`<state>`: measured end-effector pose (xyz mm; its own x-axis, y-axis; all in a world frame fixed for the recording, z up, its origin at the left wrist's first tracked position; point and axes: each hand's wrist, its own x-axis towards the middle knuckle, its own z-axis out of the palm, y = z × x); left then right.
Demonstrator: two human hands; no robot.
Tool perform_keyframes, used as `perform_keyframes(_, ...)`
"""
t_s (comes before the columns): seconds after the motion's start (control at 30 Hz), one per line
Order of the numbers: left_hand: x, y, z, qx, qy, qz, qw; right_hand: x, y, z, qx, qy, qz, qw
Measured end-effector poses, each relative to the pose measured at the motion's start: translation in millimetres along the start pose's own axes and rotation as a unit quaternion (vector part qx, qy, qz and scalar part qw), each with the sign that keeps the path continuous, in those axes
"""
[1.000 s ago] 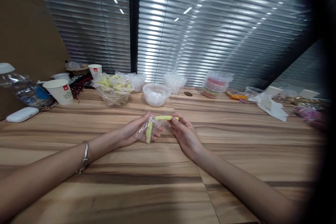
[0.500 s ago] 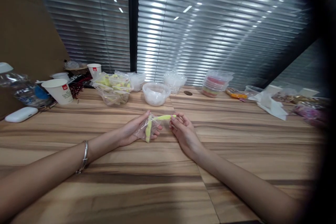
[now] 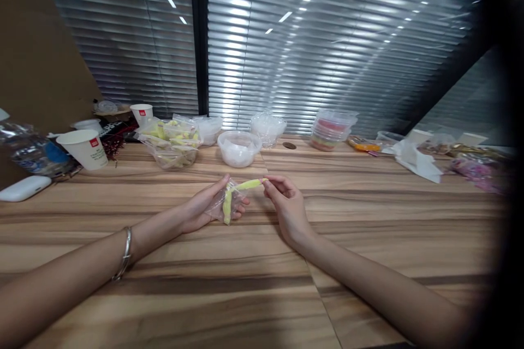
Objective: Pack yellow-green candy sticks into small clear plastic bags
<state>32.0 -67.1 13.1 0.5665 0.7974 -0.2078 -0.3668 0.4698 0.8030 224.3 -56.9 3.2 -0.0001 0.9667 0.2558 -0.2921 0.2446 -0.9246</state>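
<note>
A small clear plastic bag (image 3: 216, 207) lies in my left hand (image 3: 199, 208), held between the thumb and the fingers. A bent yellow piece (image 3: 227, 204) is at the bag, one part hanging down and the other reaching right. My right hand (image 3: 289, 208) pinches the right end of that piece between thumb and fingertips. Behind the hands stands a clear round bowl (image 3: 239, 157) with whitish plastic inside. To its left, a clear container (image 3: 175, 159) is heaped with bagged yellow pieces.
On the left are a paper cup (image 3: 87, 150), a white case (image 3: 25, 188) and a plastic bottle (image 3: 35, 147). Stacked tubs (image 3: 331, 130), an orange packet (image 3: 364, 145) and a white tissue (image 3: 417, 161) lie along the back right of the wooden table (image 3: 184, 294).
The view has shifted slightly. The fingers of my right hand have closed more tightly on the tip of the yellow piece, which now slants upward more to the right.
</note>
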Motion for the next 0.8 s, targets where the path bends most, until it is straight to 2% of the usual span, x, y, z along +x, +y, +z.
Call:
perform_keyframes(0.17, -1.0, 1.3, 1.8, 0.011, 0.007, -0.004, 1.000, -2.8, -6.2, 1.7, -0.055, 0.016, -0.044, 0.997)
perform_keyframes(0.43, -0.4, 1.2, -0.3, 0.000, -0.025, -0.008, 1.000, -2.8, -4.2, 2.5, -0.061, -0.029, -0.035, 0.997)
perform_keyframes(0.8, -2.5, 3.5, 3.4, 0.002, -0.006, -0.023, 1.000, 1.5, 0.6, 2.0, -0.068, -0.070, 0.052, 0.994)
